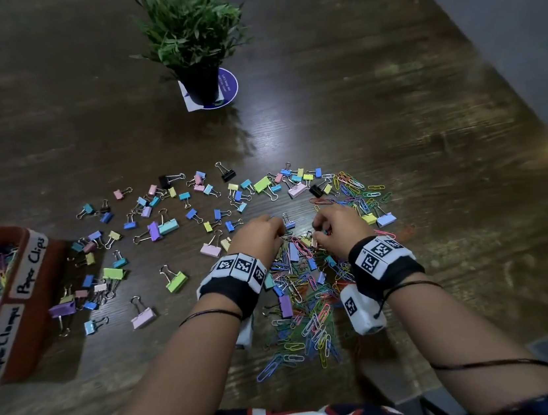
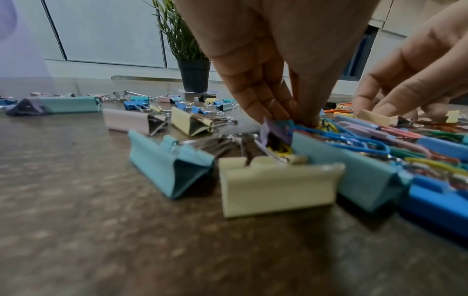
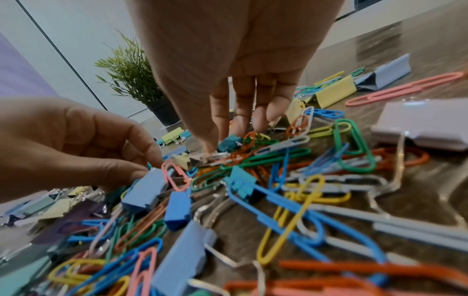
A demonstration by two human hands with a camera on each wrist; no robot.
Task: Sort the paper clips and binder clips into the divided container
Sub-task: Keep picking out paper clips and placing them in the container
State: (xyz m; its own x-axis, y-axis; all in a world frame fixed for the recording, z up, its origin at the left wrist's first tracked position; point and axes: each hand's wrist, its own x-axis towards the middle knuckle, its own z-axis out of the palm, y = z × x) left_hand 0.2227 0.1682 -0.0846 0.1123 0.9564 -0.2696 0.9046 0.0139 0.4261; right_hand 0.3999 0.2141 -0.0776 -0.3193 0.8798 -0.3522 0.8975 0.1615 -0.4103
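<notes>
Picking stage — left hand (image 1: 262, 234) and right hand (image 1: 337, 227) both pinch into the tangled heap of coloured wire paper clips (image 1: 306, 301); next, carrying a pinch to the brown divided container (image 1: 37, 271).

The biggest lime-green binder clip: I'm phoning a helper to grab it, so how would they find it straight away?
Start at the red-brown divided container on the table's left edge and look right, toward the person's left hand. About halfway between, slightly nearer the person, lies the lime-green binder clip, apart from other clips. The clips nearest it are pink, and its silver handles point away from the person.
</notes>
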